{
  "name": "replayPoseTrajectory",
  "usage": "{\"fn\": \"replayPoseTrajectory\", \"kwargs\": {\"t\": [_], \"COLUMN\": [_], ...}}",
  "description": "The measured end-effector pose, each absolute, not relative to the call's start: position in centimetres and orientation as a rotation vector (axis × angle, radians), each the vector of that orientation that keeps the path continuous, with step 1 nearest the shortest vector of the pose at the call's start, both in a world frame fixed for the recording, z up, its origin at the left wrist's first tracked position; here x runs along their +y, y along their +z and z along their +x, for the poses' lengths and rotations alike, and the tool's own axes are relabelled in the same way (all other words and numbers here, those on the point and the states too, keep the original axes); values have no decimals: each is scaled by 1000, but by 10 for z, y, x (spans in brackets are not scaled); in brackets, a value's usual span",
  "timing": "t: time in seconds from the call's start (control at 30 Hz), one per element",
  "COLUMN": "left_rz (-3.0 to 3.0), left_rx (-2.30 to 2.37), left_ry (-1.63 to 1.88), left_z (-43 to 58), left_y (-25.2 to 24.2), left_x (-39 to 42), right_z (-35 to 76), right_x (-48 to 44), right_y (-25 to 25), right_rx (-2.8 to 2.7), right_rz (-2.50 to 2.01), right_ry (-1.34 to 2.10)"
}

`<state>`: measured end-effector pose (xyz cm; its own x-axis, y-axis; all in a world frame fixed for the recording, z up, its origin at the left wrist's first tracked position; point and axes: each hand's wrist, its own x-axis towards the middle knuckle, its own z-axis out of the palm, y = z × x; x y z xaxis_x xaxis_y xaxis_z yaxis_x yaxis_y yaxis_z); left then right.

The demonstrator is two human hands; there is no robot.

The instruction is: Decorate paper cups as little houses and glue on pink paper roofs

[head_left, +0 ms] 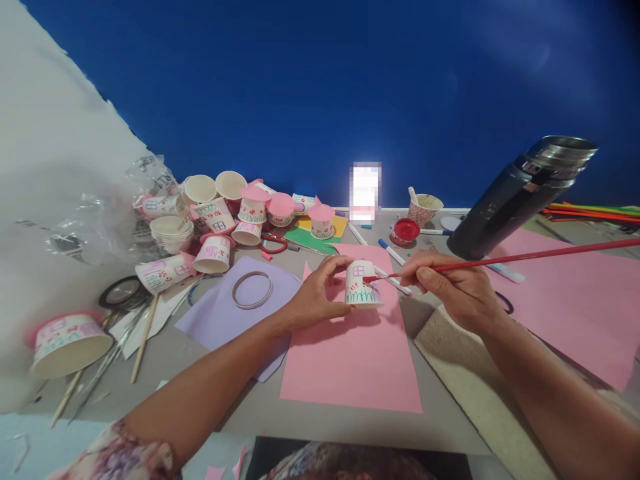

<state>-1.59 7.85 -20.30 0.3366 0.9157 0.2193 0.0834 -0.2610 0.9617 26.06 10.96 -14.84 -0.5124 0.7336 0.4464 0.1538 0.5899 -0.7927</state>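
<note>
My left hand grips a small white paper cup from its left side, fingers behind and thumb low. The cup is upside down, with a pink window, red dots and green grass strokes drawn on it. My right hand is closed around a long red paintbrush, whose red tip touches or nearly touches the cup's side. Under the cup lies a pink paper sheet. Behind my right hand stands a small open pot of red paint.
Several decorated cups with pink tops crowd the left, near plastic bags. A tape ring rests on purple paper. A dark steel bottle stands at right, beyond a beige cloth. Markers lie near the paint pot.
</note>
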Motion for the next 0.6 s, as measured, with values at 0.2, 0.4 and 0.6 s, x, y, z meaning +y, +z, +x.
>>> {"fn": "replayPoseTrajectory", "kwargs": {"t": [0.2,0.4,0.6], "left_rz": [1618,1581,1569], "left_rx": [900,875,854], "left_ry": [1082,1095,1109], "left_z": [-16,-15,-15], "left_y": [-204,-203,-203], "left_x": [79,79,80], "right_z": [263,263,264], "right_x": [110,112,112], "right_y": [-146,-146,-146], "right_rx": [-1982,-1958,-1958], "right_rz": [-688,-659,-669], "right_ry": [931,990,975]}}
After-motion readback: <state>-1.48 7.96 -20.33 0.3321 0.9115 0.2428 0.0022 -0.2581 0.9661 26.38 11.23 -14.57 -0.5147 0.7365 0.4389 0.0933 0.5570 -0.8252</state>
